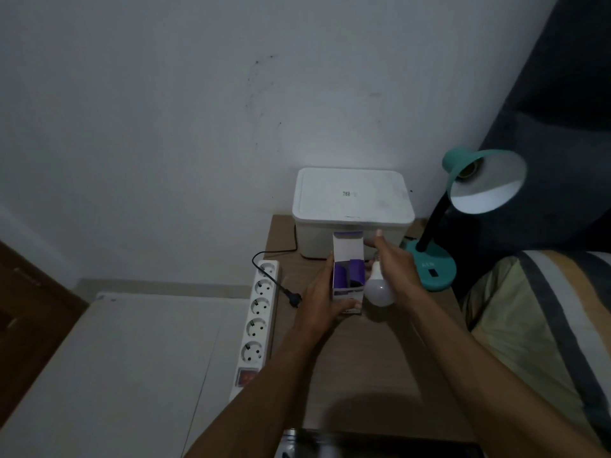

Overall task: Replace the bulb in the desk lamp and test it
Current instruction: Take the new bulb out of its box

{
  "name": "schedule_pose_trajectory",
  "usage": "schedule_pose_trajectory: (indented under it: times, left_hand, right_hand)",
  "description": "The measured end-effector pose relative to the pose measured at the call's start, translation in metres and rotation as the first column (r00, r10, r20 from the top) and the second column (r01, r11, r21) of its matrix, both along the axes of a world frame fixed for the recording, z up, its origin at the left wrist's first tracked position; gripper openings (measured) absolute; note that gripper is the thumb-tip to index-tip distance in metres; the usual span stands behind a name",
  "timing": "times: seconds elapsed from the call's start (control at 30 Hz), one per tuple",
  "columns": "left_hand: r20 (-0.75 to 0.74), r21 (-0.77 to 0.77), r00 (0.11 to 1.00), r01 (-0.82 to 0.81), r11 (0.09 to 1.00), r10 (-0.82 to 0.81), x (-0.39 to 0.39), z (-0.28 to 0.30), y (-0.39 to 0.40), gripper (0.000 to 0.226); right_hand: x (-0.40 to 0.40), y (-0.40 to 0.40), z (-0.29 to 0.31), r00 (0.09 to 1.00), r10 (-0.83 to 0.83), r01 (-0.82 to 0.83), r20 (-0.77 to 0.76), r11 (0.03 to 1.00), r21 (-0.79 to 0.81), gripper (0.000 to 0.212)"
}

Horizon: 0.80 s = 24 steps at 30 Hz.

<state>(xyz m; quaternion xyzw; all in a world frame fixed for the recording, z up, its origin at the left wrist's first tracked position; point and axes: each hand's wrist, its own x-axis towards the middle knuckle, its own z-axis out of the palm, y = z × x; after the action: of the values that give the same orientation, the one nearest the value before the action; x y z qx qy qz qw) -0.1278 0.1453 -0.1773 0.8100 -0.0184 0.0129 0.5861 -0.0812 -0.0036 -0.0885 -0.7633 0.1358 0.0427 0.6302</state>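
Note:
A teal desk lamp (pixel 429 269) stands at the table's right edge, its shade (pixel 486 180) tilted up toward me with a bare socket (pixel 467 170) inside. My left hand (pixel 322 292) grips a white and purple bulb box (pixel 348 276) with its top flap open. My right hand (pixel 395 269) holds a white bulb (pixel 380 290) just right of the box, globe end toward me. The lamp's black plug (pixel 295 299) lies loose on the table, beside the strip.
A white power strip (pixel 258 322) with a red switch lies along the wooden table's (pixel 363 358) left edge. A white lidded box (pixel 352 209) stands at the back against the wall. A striped cushion (pixel 535 325) is at the right, a white surface (pixel 115 375) at the left.

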Motion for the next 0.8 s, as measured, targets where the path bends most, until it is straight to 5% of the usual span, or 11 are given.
schedule_pose_trajectory:
  times: [0.1, 0.43, 0.7, 0.8]
  left_hand:
    - [0.014, 0.022, 1.000, 0.000, 1.000, 0.000, 0.000, 0.002, 0.000, 0.091]
    - [-0.023, 0.067, 0.999, -0.031, 0.997, 0.032, 0.000, -0.006, -0.001, 0.098]
    - [0.046, 0.201, 0.999, -0.032, 0.979, 0.024, -0.003, -0.005, -0.004, 0.115]
    - [0.064, 0.185, 0.998, -0.031, 0.982, 0.019, -0.006, -0.004, -0.004, 0.104]
  right_hand:
    - [0.002, -0.006, -0.001, 1.000, 0.006, -0.007, 0.021, 0.996, 0.088, 0.036]
    - [-0.016, -0.022, -0.019, 0.981, 0.186, -0.185, 0.053, 0.982, -0.026, 0.015]
    - [-0.027, -0.017, -0.037, 0.990, 0.138, -0.136, 0.043, 0.990, -0.040, 0.024]
    - [-0.028, -0.013, -0.036, 0.990, 0.129, -0.126, 0.049, 0.989, -0.072, 0.025]
